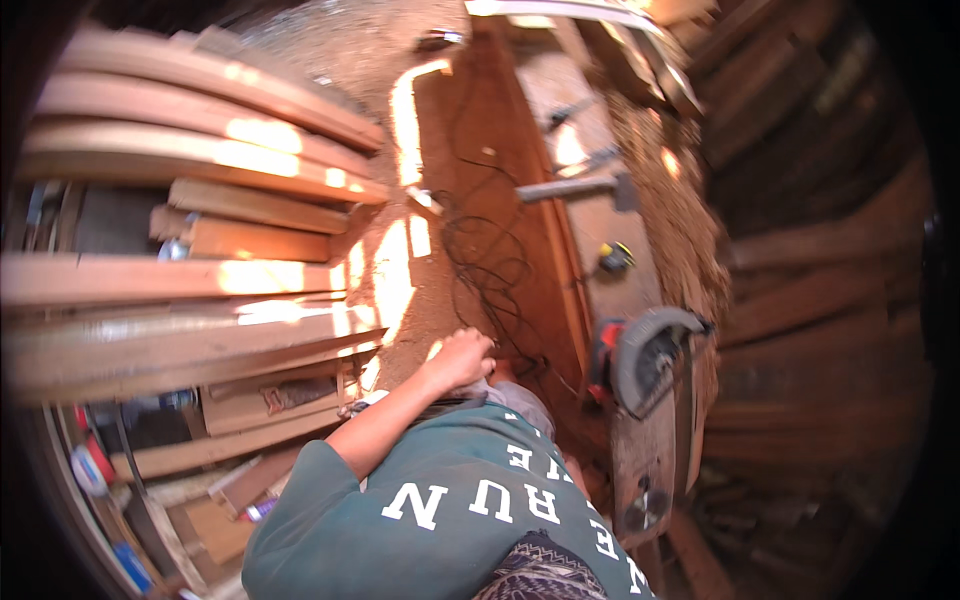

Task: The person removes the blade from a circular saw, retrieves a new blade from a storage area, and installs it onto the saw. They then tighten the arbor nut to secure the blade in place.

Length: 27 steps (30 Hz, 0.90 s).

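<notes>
Broadly, a stack of long reddish-brown wooden beams (190, 115) filled the left side, its ends narrowing the way beside it. On the right ran a long, dusty brown wooden plank (600, 222). Between them, a thin black flexible cable (497, 262) lay in loose loops, just beyond the person's left hand (465, 358) and apart from it. It looked light, soft and hardly fragile, though apt to snag; the gathered loops seemed the best hold. A grey-and-red circular saw with a rounded guard (640, 360) stood on the plank, probably heavy. Farther along, a grey hammer-like tool (575, 188) jutted over the plank's edge. The left hand's fingers were curled close together at the waist, tips hidden; whether they pinched anything I could not tell. The right hand was out of view, its fingers unknown. Smallest was a yellow-and-black rounded object (615, 258) on the plank.
</notes>
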Each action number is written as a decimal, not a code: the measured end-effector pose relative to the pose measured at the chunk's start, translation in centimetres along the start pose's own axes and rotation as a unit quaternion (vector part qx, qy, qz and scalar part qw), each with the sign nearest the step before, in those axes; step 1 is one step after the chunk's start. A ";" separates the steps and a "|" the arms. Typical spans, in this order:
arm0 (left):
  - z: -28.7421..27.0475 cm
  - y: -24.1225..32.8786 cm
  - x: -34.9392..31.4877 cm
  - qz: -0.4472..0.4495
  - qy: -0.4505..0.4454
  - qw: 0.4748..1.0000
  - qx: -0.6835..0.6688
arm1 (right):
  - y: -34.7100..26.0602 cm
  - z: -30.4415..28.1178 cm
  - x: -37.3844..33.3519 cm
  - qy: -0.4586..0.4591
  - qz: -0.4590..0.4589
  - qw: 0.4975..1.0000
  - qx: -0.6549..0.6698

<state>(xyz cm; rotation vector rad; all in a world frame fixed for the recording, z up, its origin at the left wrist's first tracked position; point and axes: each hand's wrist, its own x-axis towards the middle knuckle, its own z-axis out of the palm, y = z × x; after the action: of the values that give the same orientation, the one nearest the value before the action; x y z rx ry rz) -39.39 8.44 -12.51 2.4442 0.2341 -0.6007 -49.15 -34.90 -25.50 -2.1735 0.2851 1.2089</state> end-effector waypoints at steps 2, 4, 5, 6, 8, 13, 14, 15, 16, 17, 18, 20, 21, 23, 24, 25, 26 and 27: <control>1.0 -3.6 -2.5 -0.040 -0.053 0.997 0.029 | -1.5 0.7 2.3 -0.025 -0.002 1.000 0.014; 2.8 -6.8 -6.4 -0.086 -0.055 0.995 -0.011 | -7.7 -1.5 0.7 -0.035 0.004 0.995 -0.090; 3.5 -8.2 -7.7 -0.102 -0.048 0.993 -0.028 | -9.2 -1.4 1.6 -0.037 -0.016 0.991 -0.124; 3.7 -9.9 -8.8 -0.114 -0.042 0.992 -0.041 | -10.4 -1.2 2.1 -0.040 -0.038 0.986 -0.155; 3.8 -13.0 -11.3 -0.164 -0.010 0.984 -0.074 | -11.5 -0.1 5.0 -0.029 -0.064 0.975 -0.210; 6.4 -19.4 -21.4 -0.299 0.226 0.889 -0.264 | -19.7 3.4 6.7 -0.033 -0.226 0.914 -0.334; 8.6 -20.7 -23.4 -0.325 0.277 0.857 -0.290 | -21.4 4.0 6.8 -0.054 -0.255 0.908 -0.327; 11.7 -21.8 -25.2 -0.349 0.324 0.821 -0.314 | -22.8 4.4 6.9 -0.077 -0.280 0.902 -0.321; 15.2 -22.7 -26.8 -0.391 0.367 0.768 -0.348 | -24.1 5.0 7.3 -0.098 -0.292 0.895 -0.322; 19.0 -22.6 -28.3 -0.432 0.404 0.710 -0.382 | -25.6 5.5 7.7 -0.119 -0.300 0.889 -0.325; 22.0 -22.7 -29.9 -0.463 0.387 0.703 -0.375 | -27.3 5.9 6.8 -0.125 -0.352 0.867 -0.330; 27.0 -20.3 -32.6 -0.509 0.367 0.662 -0.410 | -26.5 5.6 11.2 -0.109 -0.417 0.810 -0.398; 28.9 -18.7 -33.7 -0.525 0.382 0.622 -0.438 | -27.0 5.7 10.7 -0.121 -0.417 0.823 -0.365; 37.4 -14.5 -35.7 -0.591 0.346 0.587 -0.431 | -26.8 5.3 12.2 -0.173 -0.346 0.838 -0.385; 40.4 -11.7 -35.4 -0.604 0.364 0.535 -0.465 | -27.0 5.1 13.0 -0.177 -0.343 0.826 -0.411; 43.2 -8.6 -34.9 -0.614 0.381 0.482 -0.496 | -27.1 4.8 13.6 -0.179 -0.340 0.814 -0.436; 45.5 -6.8 -34.6 -0.617 0.316 0.511 -0.508 | -27.1 4.4 13.8 -0.171 -0.332 0.810 -0.453; 47.7 -4.9 -34.3 -0.613 0.249 0.544 -0.517 | -26.9 4.0 14.5 -0.161 -0.328 0.810 -0.458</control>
<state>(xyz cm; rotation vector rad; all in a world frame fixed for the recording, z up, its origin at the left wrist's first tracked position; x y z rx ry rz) -88.47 -17.04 -32.98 0.8474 1.9639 -0.0814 -31.32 -9.87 -27.69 -2.3627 -1.3540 1.3787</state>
